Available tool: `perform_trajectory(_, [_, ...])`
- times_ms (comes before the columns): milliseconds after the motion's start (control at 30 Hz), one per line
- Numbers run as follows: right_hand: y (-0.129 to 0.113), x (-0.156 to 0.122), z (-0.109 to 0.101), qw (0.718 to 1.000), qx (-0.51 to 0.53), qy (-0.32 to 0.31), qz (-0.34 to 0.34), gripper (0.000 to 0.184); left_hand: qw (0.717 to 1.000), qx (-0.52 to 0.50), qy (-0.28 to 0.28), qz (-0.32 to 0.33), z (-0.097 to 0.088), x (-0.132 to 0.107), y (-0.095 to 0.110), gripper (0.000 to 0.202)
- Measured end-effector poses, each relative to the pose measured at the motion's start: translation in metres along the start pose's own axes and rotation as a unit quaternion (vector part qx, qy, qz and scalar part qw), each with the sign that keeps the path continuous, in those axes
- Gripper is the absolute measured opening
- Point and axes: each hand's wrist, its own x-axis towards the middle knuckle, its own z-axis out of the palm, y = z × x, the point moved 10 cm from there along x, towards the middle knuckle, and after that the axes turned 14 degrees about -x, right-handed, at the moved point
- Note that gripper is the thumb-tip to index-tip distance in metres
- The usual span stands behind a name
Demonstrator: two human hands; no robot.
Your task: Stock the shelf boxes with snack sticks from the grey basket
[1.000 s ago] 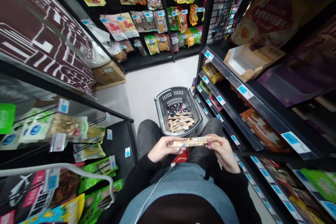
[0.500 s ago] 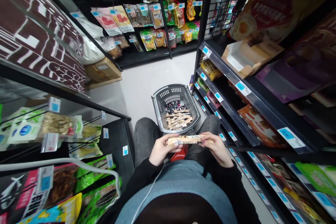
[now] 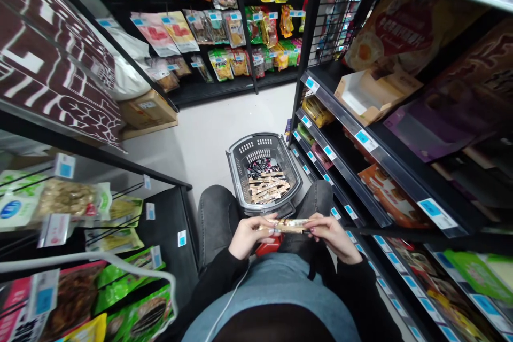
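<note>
Several slim tan snack packets [image 3: 289, 225] lie lengthwise between my hands, above my lap. My left hand [image 3: 249, 233] pinches their left end, thumb toward me. At the right end, the fingers of my right hand [image 3: 332, 232] are closed on them too. The print on the packets is too small to read. Just beyond my knees a dark grey shopping basket [image 3: 237, 181] stands on the floor. Inside it are many similar tan packets [image 3: 269, 187], with black and pink packets [image 3: 262, 164] behind them. Something red [image 3: 269, 246] shows beneath my hands.
Shelving with an opened carton [image 3: 371, 95] rises close on my right. Hanging snack bags [image 3: 68, 197] and a pale curved bar [image 3: 120, 262] are at my left. A brown cardboard box [image 3: 150, 112] sits on the floor ahead, near a back rack of bags [image 3: 222, 67].
The view has shifted slightly, so the basket and shelves appear a little lower and further left. Both hands still hold the packets, with only small finger movement.
</note>
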Motion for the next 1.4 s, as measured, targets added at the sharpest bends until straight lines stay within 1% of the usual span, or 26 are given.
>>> perform_trajectory(100, [0.011,0.005,0.003,0.999,0.009,0.019,0.037,0.018,1.000,0.008,0.014,0.009,-0.008,0.006,-0.001,0.032])
perform_trajectory(233, [0.030,0.014,0.017,0.993,0.042,0.045,0.099,0.022,0.998,0.011,0.053,0.036,-0.028,0.011,0.004,0.030])
perform_trajectory(300, [0.035,0.018,0.023,0.990,0.059,0.061,0.110,0.025,0.996,0.011,0.075,0.053,-0.038,0.011,0.008,0.028])
perform_trajectory(367, [0.039,0.021,0.027,0.987,0.073,0.078,0.117,0.027,0.993,0.017,0.091,0.073,-0.043,0.011,0.013,0.026])
perform_trajectory(467, [0.044,0.024,0.026,0.984,0.078,0.104,0.123,0.030,0.990,0.036,0.081,0.108,-0.039,0.009,0.022,0.026])
perform_trajectory(567, [0.044,0.026,0.022,0.983,0.052,0.138,0.108,0.034,0.991,0.051,0.064,0.110,-0.031,0.008,0.025,0.029])
perform_trajectory(700, [0.037,0.025,0.016,0.979,0.003,0.189,0.081,0.033,0.990,0.032,0.084,0.110,-0.033,0.009,0.024,0.034])
perform_trajectory(867, [0.026,0.026,0.008,0.970,-0.048,0.234,0.049,0.034,0.989,-0.005,0.091,0.116,-0.036,0.016,0.022,0.038])
perform_trajectory(933, [0.022,0.029,0.006,0.972,-0.046,0.226,0.045,0.035,0.989,-0.007,0.091,0.113,-0.036,0.017,0.023,0.039])
perform_trajectory(1000, [0.019,0.034,0.008,0.978,-0.036,0.198,0.048,0.037,0.990,-0.006,0.086,0.114,-0.034,0.017,0.026,0.039])
perform_trajectory(1067, [0.015,0.038,0.009,0.983,-0.025,0.175,0.052,0.039,0.988,-0.007,0.083,0.129,-0.032,0.015,0.031,0.036])
perform_trajectory(1167, [0.013,0.042,0.010,0.983,-0.009,0.174,0.064,0.039,0.985,-0.031,0.085,0.144,-0.034,0.013,0.035,0.035])
perform_trajectory(1267, [0.013,0.047,0.017,0.983,-0.010,0.170,0.071,0.036,0.985,-0.062,0.086,0.135,-0.040,0.015,0.037,0.041])
perform_trajectory(1333, [0.012,0.050,0.022,0.983,-0.018,0.169,0.068,0.034,0.985,-0.072,0.078,0.137,-0.043,0.016,0.043,0.045])
perform_trajectory(1400, [0.007,0.054,0.025,0.984,-0.027,0.166,0.054,0.033,0.988,-0.062,0.065,0.129,-0.043,0.016,0.049,0.053])
